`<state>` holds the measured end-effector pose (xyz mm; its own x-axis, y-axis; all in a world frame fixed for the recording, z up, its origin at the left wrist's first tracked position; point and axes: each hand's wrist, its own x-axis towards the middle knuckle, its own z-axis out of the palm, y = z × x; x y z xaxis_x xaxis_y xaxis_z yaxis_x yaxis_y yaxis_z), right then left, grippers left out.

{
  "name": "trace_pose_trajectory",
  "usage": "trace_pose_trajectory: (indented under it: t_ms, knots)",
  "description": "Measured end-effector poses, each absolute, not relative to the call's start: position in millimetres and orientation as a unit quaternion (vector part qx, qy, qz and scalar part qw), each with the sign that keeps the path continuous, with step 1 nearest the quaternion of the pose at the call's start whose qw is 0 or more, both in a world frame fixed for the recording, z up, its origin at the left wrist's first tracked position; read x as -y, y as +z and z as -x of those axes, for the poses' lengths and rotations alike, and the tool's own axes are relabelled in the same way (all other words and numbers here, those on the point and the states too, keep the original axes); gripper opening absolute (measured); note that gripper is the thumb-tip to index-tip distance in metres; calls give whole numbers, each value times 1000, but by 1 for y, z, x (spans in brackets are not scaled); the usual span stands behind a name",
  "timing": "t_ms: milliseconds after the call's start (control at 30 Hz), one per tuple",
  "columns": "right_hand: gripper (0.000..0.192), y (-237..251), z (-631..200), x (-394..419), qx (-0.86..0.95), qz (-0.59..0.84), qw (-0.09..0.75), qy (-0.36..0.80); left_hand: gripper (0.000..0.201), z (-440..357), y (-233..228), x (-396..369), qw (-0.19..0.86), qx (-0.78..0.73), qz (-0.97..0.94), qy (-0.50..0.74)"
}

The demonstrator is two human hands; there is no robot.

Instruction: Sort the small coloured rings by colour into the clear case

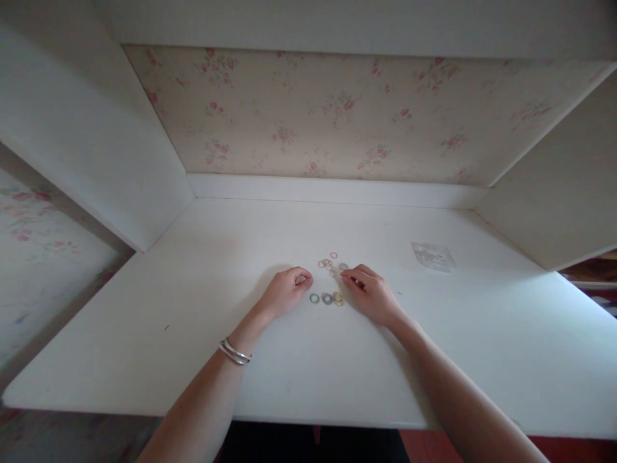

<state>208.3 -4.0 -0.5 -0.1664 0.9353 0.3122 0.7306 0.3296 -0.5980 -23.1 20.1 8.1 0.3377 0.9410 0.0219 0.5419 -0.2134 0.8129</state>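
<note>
Both of my hands rest over a white desk, on either side of some small thin rings. The fingertips of my left hand (290,287) are pinched together left of the rings; anything between them is too small to see. My right hand (370,292) also pinches with thumb and forefinger, close beside a grey ring (344,266). Several pale pinkish rings (327,263) lie loosely between and beyond the hands, with a red ring (334,255) farthest back. Nearer me, a green ring group (315,298), a grey-blue ring group (327,299) and a yellow ring group (338,298) form a row.
A clear plastic packet (432,256) lies on the white desk (337,373) to the right. A small dark sliver (166,328) is at the left. White side panels and a flowered back wall (328,116) enclose the desk, with an overhead shelf (337,26) above.
</note>
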Motion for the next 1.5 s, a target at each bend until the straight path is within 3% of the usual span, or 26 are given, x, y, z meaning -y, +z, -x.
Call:
trace_pose_trajectory:
  t_ms: [300, 700, 1033, 1500]
  knots:
    - [24, 0, -211, 31, 753, 520, 325, 237, 27, 23, 9, -19, 352, -513, -738, 261]
    - [22, -4, -209, 30, 792, 508, 280, 188, 27, 24, 8, -19, 350, -511, -738, 267]
    - [25, -4, -206, 21, 737, 540, 335, 230, 27, 22, 8, -19, 358, -512, -732, 272]
    - [24, -3, -204, 20, 769, 549, 279, 172, 27, 23, 6, -21, 358, -509, -735, 270]
